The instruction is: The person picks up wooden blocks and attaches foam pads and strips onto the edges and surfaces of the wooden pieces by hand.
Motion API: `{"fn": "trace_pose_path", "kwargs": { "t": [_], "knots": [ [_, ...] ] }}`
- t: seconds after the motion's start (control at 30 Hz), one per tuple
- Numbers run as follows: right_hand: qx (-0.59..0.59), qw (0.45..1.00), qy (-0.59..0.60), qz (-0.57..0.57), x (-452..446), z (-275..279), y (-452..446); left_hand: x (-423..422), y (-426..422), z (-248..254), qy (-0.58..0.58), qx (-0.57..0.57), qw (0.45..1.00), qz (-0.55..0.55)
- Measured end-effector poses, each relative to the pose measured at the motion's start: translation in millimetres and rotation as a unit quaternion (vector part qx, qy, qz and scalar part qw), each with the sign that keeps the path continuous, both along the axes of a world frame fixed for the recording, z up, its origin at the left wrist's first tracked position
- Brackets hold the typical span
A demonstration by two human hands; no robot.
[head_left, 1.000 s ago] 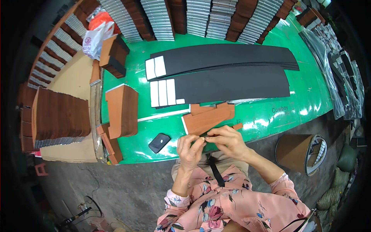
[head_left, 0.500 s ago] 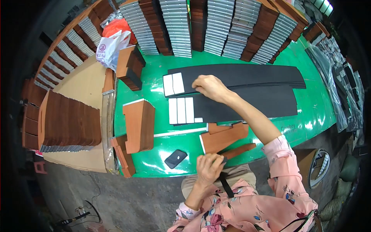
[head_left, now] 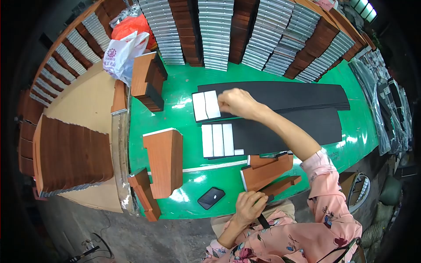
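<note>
White stickers [head_left: 212, 105] lie on black sheets [head_left: 289, 95], seemingly for easy reach by the right hand [head_left: 239, 103], fingertips bunched; the left hand [head_left: 250, 207] clasps a dark piece [head_left: 270, 198].

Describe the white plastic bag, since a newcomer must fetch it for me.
Start at the green table. Look to its far left, beside the brown wooden blocks, for the bag. Its whitish plastic and purple print set it apart from the orange-red bag behind it.
</note>
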State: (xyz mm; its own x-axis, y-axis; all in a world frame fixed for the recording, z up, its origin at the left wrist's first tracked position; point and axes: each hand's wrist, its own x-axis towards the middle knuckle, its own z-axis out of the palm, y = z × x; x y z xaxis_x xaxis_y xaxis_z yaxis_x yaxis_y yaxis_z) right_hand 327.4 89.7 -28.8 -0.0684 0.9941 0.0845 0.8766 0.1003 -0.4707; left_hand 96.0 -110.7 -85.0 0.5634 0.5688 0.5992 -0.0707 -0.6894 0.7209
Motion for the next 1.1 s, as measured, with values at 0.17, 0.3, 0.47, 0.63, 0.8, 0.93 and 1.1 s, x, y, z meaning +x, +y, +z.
{"fn": "trace_pose_path", "kwargs": {
  "t": [0.17, 0.3, 0.47, 0.63, 0.8, 0.93, 1.1],
  "knots": [
    [0.038, 0.996, -0.068, 0.032, -1, -13, -20, -1, 5, 2, -0.002, -0.006, 1.000, -0.017],
    [0.074, 0.983, -0.153, 0.071, -6, -14, -18, 0, 7, 4, -0.004, 0.001, 1.000, -0.019],
    [0.019, 0.973, -0.149, 0.177, 6, -5, -11, -1, 6, 2, 0.000, -0.008, 1.000, -0.017],
    [-0.008, 0.970, -0.133, 0.204, 10, -4, -4, 0, 6, 2, 0.003, -0.008, 1.000, -0.014],
    [-0.045, 0.976, -0.112, 0.183, 16, -1, -6, 1, 5, 0, -0.004, -0.016, 1.000, -0.006],
    [-0.046, 0.974, -0.118, 0.188, 15, -4, -7, 2, 5, 0, -0.007, -0.015, 1.000, -0.003],
    [-0.080, 0.960, -0.133, 0.232, 18, 3, -4, 2, 5, 0, -0.005, -0.012, 1.000, 0.001]
  ]
}}
